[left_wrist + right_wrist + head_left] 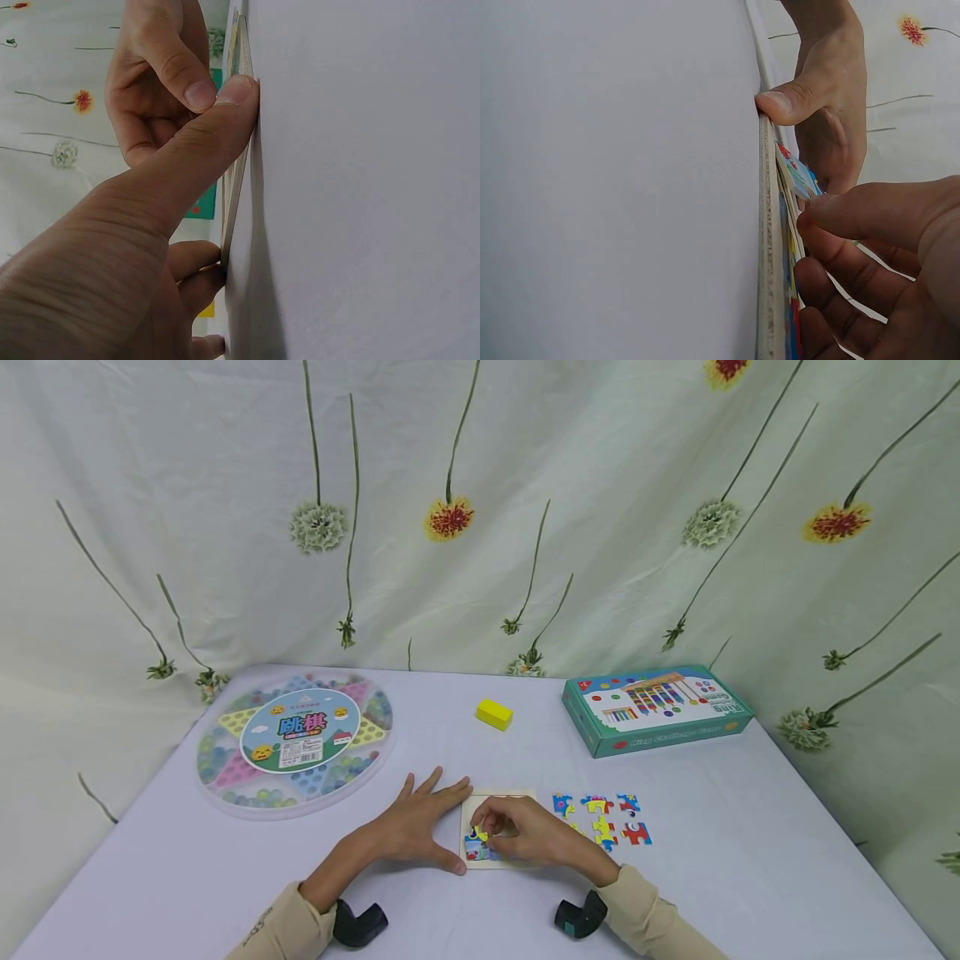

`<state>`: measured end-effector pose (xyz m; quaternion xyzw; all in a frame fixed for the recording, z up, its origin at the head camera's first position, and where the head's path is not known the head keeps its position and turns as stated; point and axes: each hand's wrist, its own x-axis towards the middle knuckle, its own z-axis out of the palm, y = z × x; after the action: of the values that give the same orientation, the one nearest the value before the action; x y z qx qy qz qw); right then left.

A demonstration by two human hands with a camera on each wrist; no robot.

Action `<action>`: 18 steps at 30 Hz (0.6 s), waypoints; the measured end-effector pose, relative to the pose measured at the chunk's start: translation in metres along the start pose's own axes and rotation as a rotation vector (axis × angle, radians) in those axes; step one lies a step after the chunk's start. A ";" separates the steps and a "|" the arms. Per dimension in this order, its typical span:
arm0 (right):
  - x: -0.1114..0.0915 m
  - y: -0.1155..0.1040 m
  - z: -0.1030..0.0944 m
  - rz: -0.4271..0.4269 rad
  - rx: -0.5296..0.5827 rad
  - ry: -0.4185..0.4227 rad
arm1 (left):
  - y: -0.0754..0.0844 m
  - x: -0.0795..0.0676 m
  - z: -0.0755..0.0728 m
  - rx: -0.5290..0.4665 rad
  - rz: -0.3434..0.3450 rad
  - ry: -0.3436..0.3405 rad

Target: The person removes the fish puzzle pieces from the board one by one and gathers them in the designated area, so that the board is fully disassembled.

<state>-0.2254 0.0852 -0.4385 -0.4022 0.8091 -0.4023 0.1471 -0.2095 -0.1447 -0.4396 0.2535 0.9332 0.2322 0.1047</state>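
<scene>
My left hand (420,820) lies spread at the left side of a small wooden puzzle board (501,793). Its thumb touches the near-left corner, and its other fingertips reach the left edge. Over the board, my right hand (528,831) pinches a blue printed jigsaw piece (796,169) between thumb and forefinger. That piece is tilted, its lower end close to the board's left end in the right wrist view. More coloured printing shows along the board under the right fingers. My right hand hides much of the board's middle in the head view.
Several loose jigsaw pieces (603,831) lie to the board's right. A yellow block (494,714) sits farther back. At the back left is a round Chinese checkers set (300,731); a green game box (660,706) stands at the back right, before a flowered curtain (480,593).
</scene>
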 end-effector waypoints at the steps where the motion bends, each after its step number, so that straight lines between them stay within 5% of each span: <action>1: 0.000 0.000 0.000 0.000 0.000 0.000 | 0.000 0.000 0.000 0.000 0.000 0.000; 18: 0.000 -0.001 -0.001 0.026 0.013 0.002 | -0.001 0.000 0.001 0.004 0.006 0.006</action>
<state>-0.2257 0.0857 -0.4370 -0.3904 0.8118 -0.4061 0.1539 -0.2101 -0.1452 -0.4407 0.2559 0.9332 0.2313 0.1004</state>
